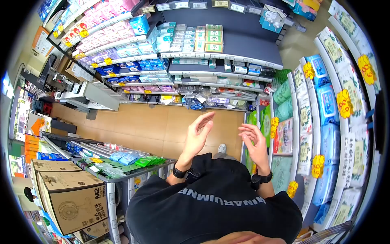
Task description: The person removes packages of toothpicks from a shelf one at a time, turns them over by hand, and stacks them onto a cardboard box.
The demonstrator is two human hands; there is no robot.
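Left grip (198, 136): open and holding nothing, fingers extended, thumb parted from them, palm turned inward. Right grip (255, 146): also open and empty, fingers loosely bent, thumb spread a little. I note a wide gap between the two, both raised in front of the body above the tan floor (154, 124). Each wrist carries a dark band.

Nearest goods, right side: green packs (265, 122) stand in the side shelf (295, 134), just beyond the right grip. They overlap it in my view, so I cannot judge the depth between them. A pink printed pack (283, 137) sits in the same shelf, farther to the right. Blue packs (327, 103) and yellow price tags (345, 103) line the tiers beyond.

Nearest goods, left side: a green packet (149, 161) lies on top of the low rack, below and left of the left grip and well apart from it. Blue packets (126, 157) lie beside it. Behind that rack I log a cardboard box (75, 203) printed with a fan.

Ahead: far shelf (252, 42), with green-and-cream boxes (214, 38) stacked on an upper tier. Below the grips: black shirt (211, 207) with pale lettering, and one light shoe (222, 148) on the floor.
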